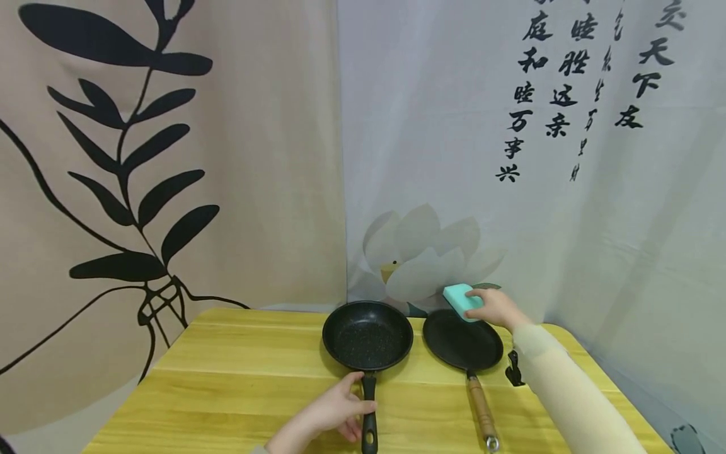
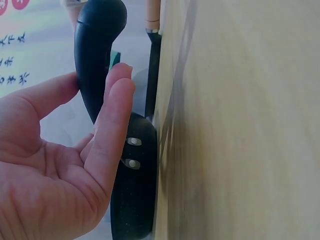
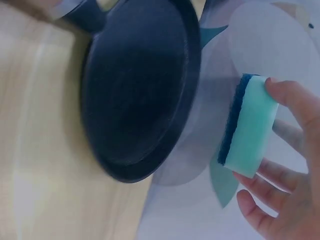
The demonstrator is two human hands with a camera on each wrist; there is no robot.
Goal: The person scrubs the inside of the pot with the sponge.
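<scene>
Two pans sit on the yellow wooden table (image 1: 238,378). The speckled black pan (image 1: 367,343) has a black handle (image 1: 369,410) pointing toward me. My left hand (image 1: 357,407) takes that handle (image 2: 95,60) between thumb and fingers, which lie fairly straight along it in the left wrist view, where that hand (image 2: 97,82) fills the lower left. The flat dark pan (image 1: 462,340) has a wooden handle (image 1: 482,410). My right hand (image 1: 482,307) holds a teal sponge (image 1: 460,297) above that pan's far rim. The right wrist view shows the sponge (image 3: 250,125), with a dark blue scouring side, pinched in my right hand (image 3: 265,145) beside the pan (image 3: 140,85).
A small black clip-like object (image 1: 514,369) lies right of the flat pan. Printed cloth backdrops hang close behind the table: beige with black leaves (image 1: 170,157) at left, pale with a flower and calligraphy (image 1: 510,157) at right. The table's left half is bare wood.
</scene>
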